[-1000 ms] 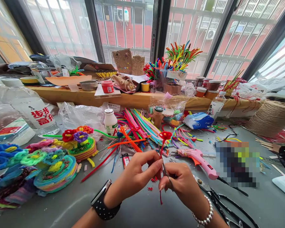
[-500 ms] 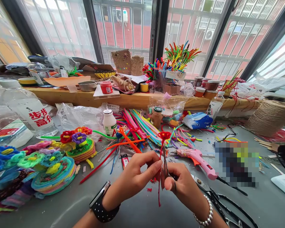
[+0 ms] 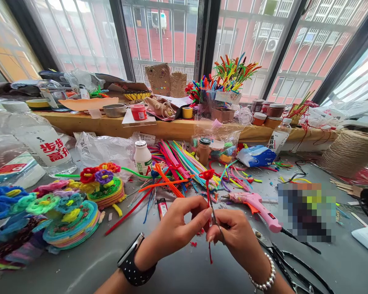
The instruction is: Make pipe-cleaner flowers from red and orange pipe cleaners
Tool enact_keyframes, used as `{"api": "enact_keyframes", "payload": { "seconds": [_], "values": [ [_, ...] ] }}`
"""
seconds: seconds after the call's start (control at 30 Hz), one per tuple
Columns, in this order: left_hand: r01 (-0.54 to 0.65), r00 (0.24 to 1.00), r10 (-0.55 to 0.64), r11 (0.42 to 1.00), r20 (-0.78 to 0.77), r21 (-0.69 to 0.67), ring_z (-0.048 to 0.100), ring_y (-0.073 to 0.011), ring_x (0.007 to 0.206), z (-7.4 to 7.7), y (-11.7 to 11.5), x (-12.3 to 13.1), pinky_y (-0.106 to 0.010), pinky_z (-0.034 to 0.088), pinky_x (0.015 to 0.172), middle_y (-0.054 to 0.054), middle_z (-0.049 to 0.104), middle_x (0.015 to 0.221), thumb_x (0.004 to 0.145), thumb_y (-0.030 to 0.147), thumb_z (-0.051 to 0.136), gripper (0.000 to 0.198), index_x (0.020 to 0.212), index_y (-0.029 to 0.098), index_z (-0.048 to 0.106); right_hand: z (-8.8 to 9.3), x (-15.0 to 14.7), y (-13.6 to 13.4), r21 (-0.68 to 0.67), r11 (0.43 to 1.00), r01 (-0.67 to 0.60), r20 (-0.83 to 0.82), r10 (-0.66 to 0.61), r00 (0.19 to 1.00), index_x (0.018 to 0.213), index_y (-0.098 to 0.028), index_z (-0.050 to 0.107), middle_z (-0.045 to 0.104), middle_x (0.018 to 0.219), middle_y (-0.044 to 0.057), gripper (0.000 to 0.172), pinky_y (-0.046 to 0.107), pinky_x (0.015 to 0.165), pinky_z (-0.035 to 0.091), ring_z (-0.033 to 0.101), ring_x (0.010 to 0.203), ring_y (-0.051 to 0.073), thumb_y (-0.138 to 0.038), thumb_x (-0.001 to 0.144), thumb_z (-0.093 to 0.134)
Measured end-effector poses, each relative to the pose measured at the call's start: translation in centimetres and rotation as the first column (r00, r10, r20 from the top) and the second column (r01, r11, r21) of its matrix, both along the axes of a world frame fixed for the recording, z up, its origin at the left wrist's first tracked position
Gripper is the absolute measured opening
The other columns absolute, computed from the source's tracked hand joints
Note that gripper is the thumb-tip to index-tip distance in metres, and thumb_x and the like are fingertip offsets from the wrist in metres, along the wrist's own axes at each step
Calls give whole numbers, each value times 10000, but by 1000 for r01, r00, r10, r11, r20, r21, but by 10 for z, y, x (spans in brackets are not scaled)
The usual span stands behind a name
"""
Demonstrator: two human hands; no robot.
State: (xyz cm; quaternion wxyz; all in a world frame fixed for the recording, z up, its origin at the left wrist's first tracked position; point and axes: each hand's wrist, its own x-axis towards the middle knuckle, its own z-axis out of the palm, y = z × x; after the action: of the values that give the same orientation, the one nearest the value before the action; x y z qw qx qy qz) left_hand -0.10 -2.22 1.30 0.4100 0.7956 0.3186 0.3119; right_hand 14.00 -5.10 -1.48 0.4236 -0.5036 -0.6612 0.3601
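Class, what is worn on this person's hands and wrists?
The left hand and right hand are gloveless; no sleeves show. On the left, a silvery-cased watch with a white-dotted black strap; on the right, a bracelet of round silver beads.

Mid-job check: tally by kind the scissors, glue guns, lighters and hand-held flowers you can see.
Scissors: 2 (small pair in the right hand, black-handled pair on the desk)
Glue gun: 1
Lighter: 1
Red flower in the left hand: 1
Total: 5
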Motion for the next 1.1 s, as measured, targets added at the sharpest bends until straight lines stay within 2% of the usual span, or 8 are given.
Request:
{"api": "enact_keyframes", "payload": {
  "seconds": [0.33, 0.5, 0.67, 0.83, 1.1],
  "values": [
    [12, 1000, -11, 1000, 16, -18, 433, -80, 542, -2, 0, -1, -185, 337, 547, 30, 463, 564, 812, 277, 377, 251, 607, 152, 452, -9, -2, 2, 111, 993, -26, 9, 25, 1000, 385, -162, 377, 395, 392, -32, 590, 199, 382, 244, 326, 403, 80, -710, 604, 360],
    [10, 1000, -10, 1000, 2, -28, 443, -80, 539, -2, -1, -1, -182, 342, 549, 26, 468, 558, 815, 279, 368, 267, 596, 150, 450, -9, -1, 2, 134, 991, 13, 39, -18, 999, 390, -161, 405, 395, 395, -37, 576, 203, 403, 261, 329, 406, 82, -685, 627, 373],
    [-42, 999, 42, 999, -24, -4, 425, -82, 538, -3, 0, 1, -185, 331, 543, 30, 449, 551, 804, 281, 378, 261, 584, 153, 439, -13, 0, 4, 162, 984, 71, 105, -88, 991, 379, -156, 435, 405, 383, -35, 547, 205, 424, 266, 346, 408, 85, -625, 661, 422],
    [-112, 993, 112, 994, -33, -4, 433, -89, 555, -8, 4, 5, -182, 338, 531, 29, 457, 573, 774, 282, 427, 205, 614, 157, 454, -22, 2, 10, 274, 954, 122, 162, -171, 972, 375, -153, 384, 364, 387, -50, 547, 199, 409, 231, 315, 404, 72, -603, 683, 420],
    [-150, 988, 152, 982, 4, -116, 511, -109, 563, -10, 7, 6, -188, 377, 555, -4, 562, 587, 769, 294, 437, 202, 655, 146, 512, -33, 7, 20, 439, 895, 82, 279, -223, 934, 371, -152, 403, 414, 356, -41, 548, 188, 379, 235, 354, 371, 61, -573, 722, 401]
  ]
}}
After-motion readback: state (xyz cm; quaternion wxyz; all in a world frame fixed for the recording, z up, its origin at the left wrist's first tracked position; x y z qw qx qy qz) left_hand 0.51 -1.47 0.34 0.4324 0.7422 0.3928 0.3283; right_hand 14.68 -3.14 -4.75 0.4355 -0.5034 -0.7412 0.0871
